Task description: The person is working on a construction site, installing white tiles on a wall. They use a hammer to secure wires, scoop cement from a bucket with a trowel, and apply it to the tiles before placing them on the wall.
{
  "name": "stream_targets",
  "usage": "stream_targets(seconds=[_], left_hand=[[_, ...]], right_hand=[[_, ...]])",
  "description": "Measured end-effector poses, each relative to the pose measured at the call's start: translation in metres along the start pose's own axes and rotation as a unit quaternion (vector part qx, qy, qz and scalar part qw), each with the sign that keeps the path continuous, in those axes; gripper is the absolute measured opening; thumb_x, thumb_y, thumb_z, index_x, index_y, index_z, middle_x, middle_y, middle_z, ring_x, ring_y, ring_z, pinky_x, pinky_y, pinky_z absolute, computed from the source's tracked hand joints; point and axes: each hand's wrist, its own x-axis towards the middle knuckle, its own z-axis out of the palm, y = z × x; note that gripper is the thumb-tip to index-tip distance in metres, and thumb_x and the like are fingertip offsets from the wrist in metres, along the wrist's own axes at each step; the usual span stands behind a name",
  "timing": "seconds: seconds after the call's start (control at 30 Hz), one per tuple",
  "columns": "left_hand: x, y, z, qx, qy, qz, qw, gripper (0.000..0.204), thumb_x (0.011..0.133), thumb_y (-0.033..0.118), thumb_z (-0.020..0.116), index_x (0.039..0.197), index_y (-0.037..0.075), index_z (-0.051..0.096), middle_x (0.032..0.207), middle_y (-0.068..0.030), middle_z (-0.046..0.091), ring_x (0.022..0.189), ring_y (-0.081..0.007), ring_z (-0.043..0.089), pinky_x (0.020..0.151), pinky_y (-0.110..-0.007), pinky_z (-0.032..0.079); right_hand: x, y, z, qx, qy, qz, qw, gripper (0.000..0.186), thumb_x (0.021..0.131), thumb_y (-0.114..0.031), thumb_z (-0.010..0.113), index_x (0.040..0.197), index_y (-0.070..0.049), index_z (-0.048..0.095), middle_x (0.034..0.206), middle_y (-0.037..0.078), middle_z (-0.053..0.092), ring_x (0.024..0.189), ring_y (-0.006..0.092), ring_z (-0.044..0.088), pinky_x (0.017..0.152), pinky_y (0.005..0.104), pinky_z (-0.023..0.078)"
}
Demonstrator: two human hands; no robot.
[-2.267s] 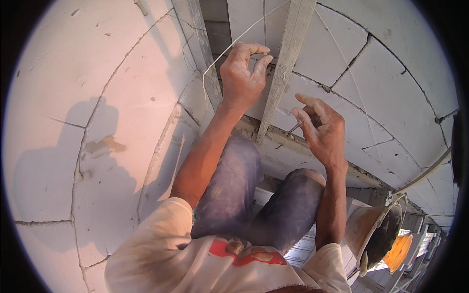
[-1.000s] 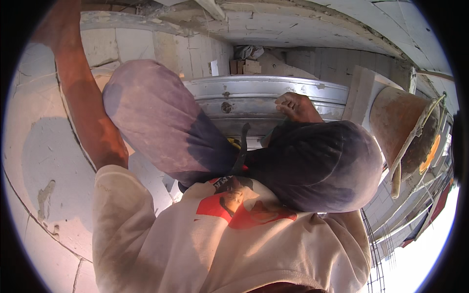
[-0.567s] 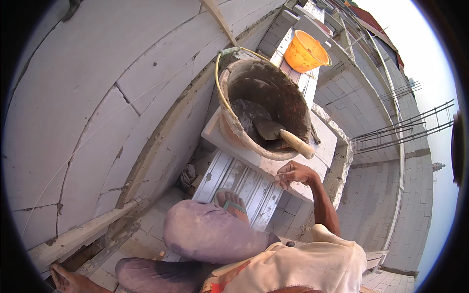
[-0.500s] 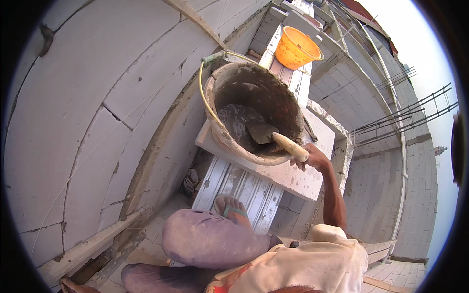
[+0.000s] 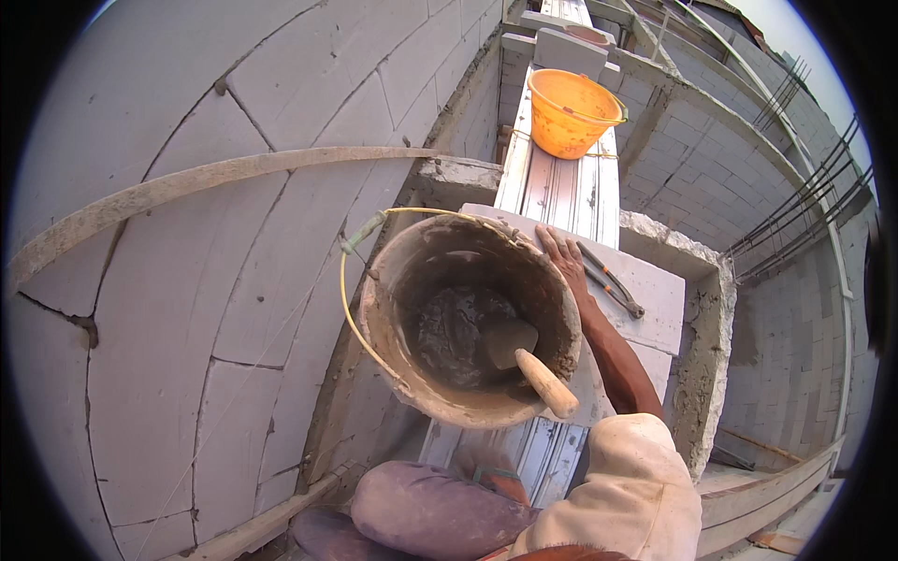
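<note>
My right hand (image 5: 563, 260) lies with outstretched fingers on the pale block (image 5: 655, 304), close against the far right rim of a mortar-stained bucket (image 5: 376, 313). Inside the bucket, wet grey mortar (image 5: 447, 327) covers the bottom. A trowel (image 5: 545, 383) leans in there, its blade down in the mortar and its wooden handle resting over the near right rim, free of my hand. To the right of my fingers, a pair of pincers (image 5: 613, 283) lies on the block. My left hand is out of view.
Beyond the block, an orange bucket (image 5: 569, 126) stands on metal planks (image 5: 552, 201). A block wall (image 5: 224, 280) rises at left, with a wooden batten (image 5: 224, 173) against it. Rough concrete edges (image 5: 716, 346) and bare rebar (image 5: 814, 201) are at right. My bent knee is near the bucket.
My right hand has moved from beside the trowel's handle end, forward along the bucket's right side, onto the block. The view has shifted, so the bucket appears lower. The trowel stays in the bucket.
</note>
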Motion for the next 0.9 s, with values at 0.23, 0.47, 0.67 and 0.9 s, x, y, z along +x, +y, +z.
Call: stream_targets(seconds=[0.23,0.47,0.67,0.9], left_hand=[[-0.048,-0.027,0.034,-0.192,0.059,-0.120,0.972,0.021,0.104,0.003,0.067,0.120,-0.002,0.055,0.113,-0.0098,0.064,0.106,-0.0181,0.067,0.097,-0.032,0.057],[-0.046,0.041,0.005,-0.149,0.080,-0.099,0.981,0.019,0.102,-0.004,0.062,0.116,0.002,0.051,0.111,-0.0056,0.055,0.102,-0.0142,0.064,0.088,-0.032,0.061],[-0.048,0.013,0.020,-0.221,0.079,-0.090,0.968,0.019,0.102,-0.004,0.065,0.116,0.001,0.053,0.111,-0.0057,0.059,0.103,-0.0130,0.066,0.091,-0.029,0.057],[-0.035,0.027,0.011,-0.234,0.065,-0.139,0.960,0.020,0.099,-0.002,0.071,0.116,0.000,0.059,0.111,-0.0083,0.068,0.104,-0.0150,0.071,0.088,-0.029,0.058]], right_hand=[[-0.067,0.034,0.024,0.056,-0.013,0.084,0.995,0.064,0.102,-0.041,0.055,0.163,-0.024,0.045,0.171,0.016,0.036,0.157,0.0364,0.034,0.126,0.0612,0.026],[0.075,-0.003,-0.136,0.276,-0.113,0.194,0.935,0.056,0.092,-0.027,0.081,0.135,0.006,0.069,0.127,0.027,0.073,0.122,0.0431,0.069,0.109,0.0457,0.052],[0.269,-0.154,-0.380,0.244,0.288,-0.208,0.902,0.051,0.102,-0.030,0.069,0.148,-0.008,0.060,0.144,0.017,0.065,0.138,0.0352,0.059,0.118,0.0517,0.043],[0.437,-0.328,-0.482,0.122,0.305,-0.341,0.881,0.060,0.113,-0.049,0.046,0.164,-0.017,0.043,0.163,0.016,0.049,0.154,0.0321,0.043,0.126,0.0545,0.034]])
